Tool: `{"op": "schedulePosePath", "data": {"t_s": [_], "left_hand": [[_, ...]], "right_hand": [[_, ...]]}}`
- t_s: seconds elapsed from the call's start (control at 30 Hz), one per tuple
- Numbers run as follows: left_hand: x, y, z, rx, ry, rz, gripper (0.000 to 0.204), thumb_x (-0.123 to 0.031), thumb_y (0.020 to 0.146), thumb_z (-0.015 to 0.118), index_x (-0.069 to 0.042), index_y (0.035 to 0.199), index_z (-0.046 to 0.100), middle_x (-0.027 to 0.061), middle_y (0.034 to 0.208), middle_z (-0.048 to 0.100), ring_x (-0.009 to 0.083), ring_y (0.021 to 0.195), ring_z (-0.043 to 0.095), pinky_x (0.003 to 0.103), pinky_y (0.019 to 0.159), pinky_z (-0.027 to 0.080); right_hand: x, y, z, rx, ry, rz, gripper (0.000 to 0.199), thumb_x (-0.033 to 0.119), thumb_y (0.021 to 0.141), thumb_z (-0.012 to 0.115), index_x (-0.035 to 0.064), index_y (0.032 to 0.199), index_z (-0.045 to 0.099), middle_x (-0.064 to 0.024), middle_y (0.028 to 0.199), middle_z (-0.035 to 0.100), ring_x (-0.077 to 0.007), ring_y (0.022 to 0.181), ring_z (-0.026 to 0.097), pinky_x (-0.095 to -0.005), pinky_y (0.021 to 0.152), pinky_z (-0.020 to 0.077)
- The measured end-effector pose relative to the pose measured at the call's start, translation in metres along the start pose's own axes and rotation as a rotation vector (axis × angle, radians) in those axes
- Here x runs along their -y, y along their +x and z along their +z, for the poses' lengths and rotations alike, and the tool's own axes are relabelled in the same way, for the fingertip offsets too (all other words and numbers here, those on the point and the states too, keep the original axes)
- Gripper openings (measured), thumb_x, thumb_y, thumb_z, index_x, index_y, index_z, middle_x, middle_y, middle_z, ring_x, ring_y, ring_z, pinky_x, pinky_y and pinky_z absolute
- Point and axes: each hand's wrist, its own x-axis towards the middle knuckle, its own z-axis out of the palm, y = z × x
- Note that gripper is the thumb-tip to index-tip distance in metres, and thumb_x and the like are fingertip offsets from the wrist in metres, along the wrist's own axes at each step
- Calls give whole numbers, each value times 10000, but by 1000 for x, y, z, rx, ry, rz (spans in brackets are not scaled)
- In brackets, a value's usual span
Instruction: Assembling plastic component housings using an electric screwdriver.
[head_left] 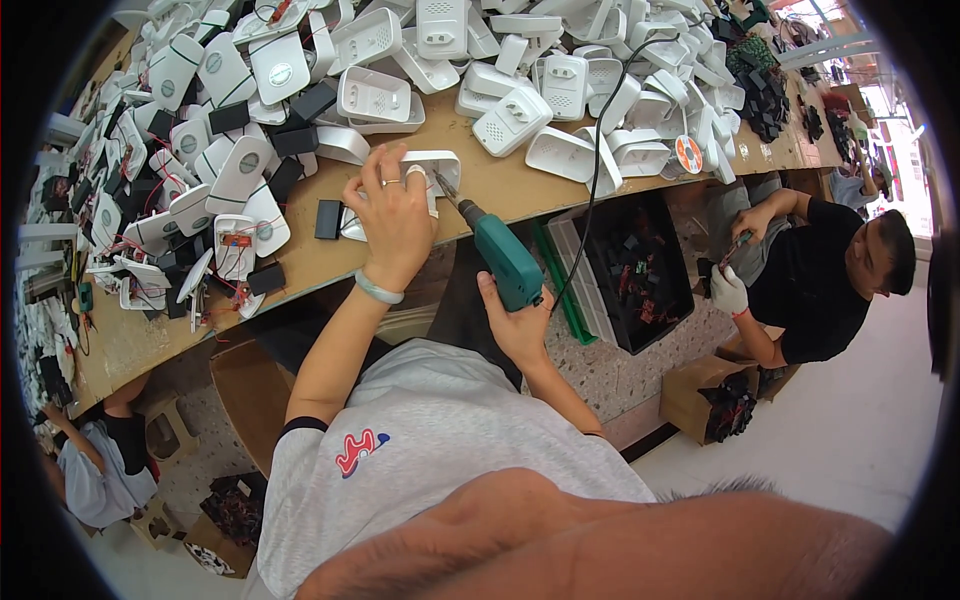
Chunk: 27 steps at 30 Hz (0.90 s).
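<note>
At the workbench's (pixel 478 215) edge, you are aiming a green power driver (pixel 508 262) forward and left — its long axis slanting, bit at a white casing (pixel 447 168). Your right hand (pixel 515 325) is gripping its rear end; your left hand (pixel 398 222) is resting half-curled over the casing — whether grasping, one cannot tell.

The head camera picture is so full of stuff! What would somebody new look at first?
Probably the huge heap of white plastic shells, spread along the far side of the table. Then maybe the green power tool near the middle, held in the right hand, with its tip close to the left hand. A co-worker in a black shirt stands out at the right.
</note>
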Motion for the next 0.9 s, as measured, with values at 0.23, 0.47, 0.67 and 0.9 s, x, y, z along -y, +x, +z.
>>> {"op": "schedulePosePath", "data": {"t_s": [0.23, 0.47, 0.67, 0.9], "left_hand": [[0, 0, 0, 14, 25, 3, 141, -83, 711, 688, -32, 832, 638, 108, 1280, 548, 303, 1264, 442, 462, 947, 291], [-5, 1, 0, 26, 23, -3, 155, -69, 686, 690, -35, 828, 639, 106, 1286, 549, 306, 1266, 438, 466, 946, 289], [-9, 3, -4, 72, 48, 3, 167, -53, 677, 683, -34, 835, 632, 108, 1296, 540, 312, 1277, 427, 473, 948, 290], [-14, 1, -7, 60, 65, -1, 169, -37, 694, 680, -24, 855, 630, 124, 1312, 524, 328, 1287, 416, 481, 958, 287]], "right_hand": [[5, -1, -3, -28, 2, -60, 197, 124, 864, 734, -26, 934, 626, -96, 841, 616, -182, 724, 589, -283, 660, 469], [2, -3, -8, -34, 51, 5, 211, 131, 866, 740, -27, 957, 633, -70, 861, 636, -147, 761, 592, -270, 677, 472], [8, -8, -24, -56, 210, 87, 265, 68, 883, 699, -25, 1117, 614, -86, 1027, 686, -65, 657, 574, -212, 552, 470], [29, -5, -33, -60, 280, 124, 319, 67, 896, 682, -23, 1183, 576, -108, 1062, 674, -71, 613, 554, -220, 524, 462]]}}
